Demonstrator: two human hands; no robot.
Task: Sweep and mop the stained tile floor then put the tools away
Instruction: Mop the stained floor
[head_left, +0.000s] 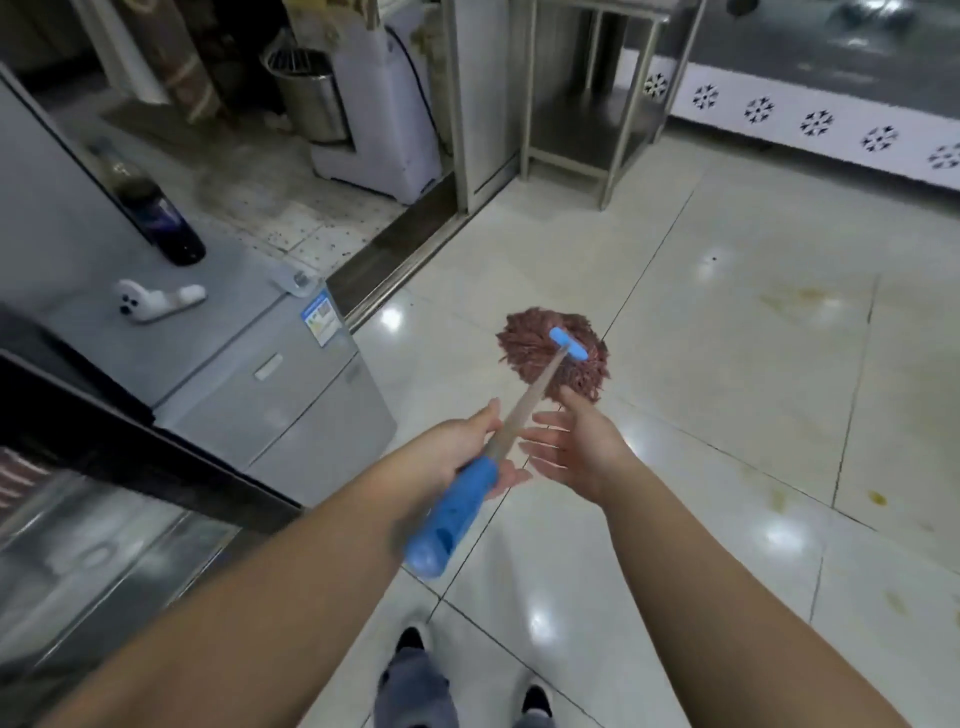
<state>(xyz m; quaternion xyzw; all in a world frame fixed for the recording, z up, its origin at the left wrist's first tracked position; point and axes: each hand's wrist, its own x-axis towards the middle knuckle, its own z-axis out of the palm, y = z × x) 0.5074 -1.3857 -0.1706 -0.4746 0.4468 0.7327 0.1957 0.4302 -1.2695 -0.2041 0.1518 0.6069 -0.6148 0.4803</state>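
While the mop (524, 410) stands tilted on the tile floor (727, 322), its reddish-brown string head (530, 343) lies spread flat on a pale tile, just in front of the person's hands. A blue clamp (569, 344) joins the head to the pale shaft, which slants down and away from a blue grip sleeve (449, 514) at the near end.

The left hand (467, 452) is closed round the shaft just above the blue sleeve, thumb on top. The right hand (576, 447) is open, fingers straight and spread, palm turned toward the shaft; it sits just beside the shaft, and contact cannot be confirmed.

Yellowish-brown stains (878, 498) mark the tiles to the right, near and beyond the mop head.

To the left stands a small grey fridge (291, 395). On its top lie a dark bottle (161, 218) and a white handheld device (156, 304), apart from each other. Behind, past a metal floor track, stands a steel bin (311, 98) beside a white appliance (384, 104). A steel shelf frame (597, 104) stands further right. The person's dark shoes (410, 642) show at the bottom edge.
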